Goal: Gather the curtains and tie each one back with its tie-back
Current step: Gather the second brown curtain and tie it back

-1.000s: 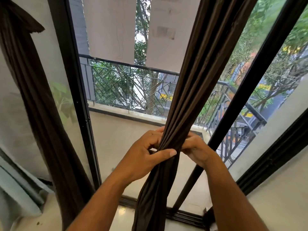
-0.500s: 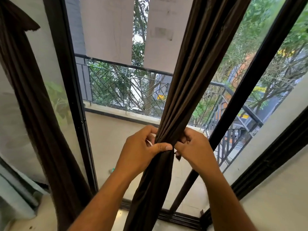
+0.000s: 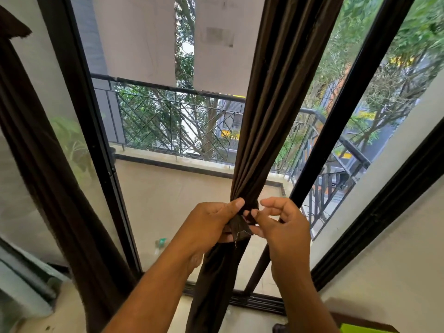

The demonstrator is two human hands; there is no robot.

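Where the window frame [image 3: 79, 121] stands at far left, one dark brown curtain [image 3: 45, 179] hangs gathered beside it. Centre: second brown curtain [image 3: 276, 97], bunched into a narrow column before the glass, with the balcony railing [image 3: 173, 121] beyond. Left hand [image 3: 211, 224], closed around this curtain at its pinched waist, thumb pressed on the fabric. Tie-back [image 3: 240, 228], dark strip with a frayed end, between both hands. Right hand [image 3: 286, 227], just beside the left, thumb and forefinger pinching the tie-back, other fingers loosely spread.
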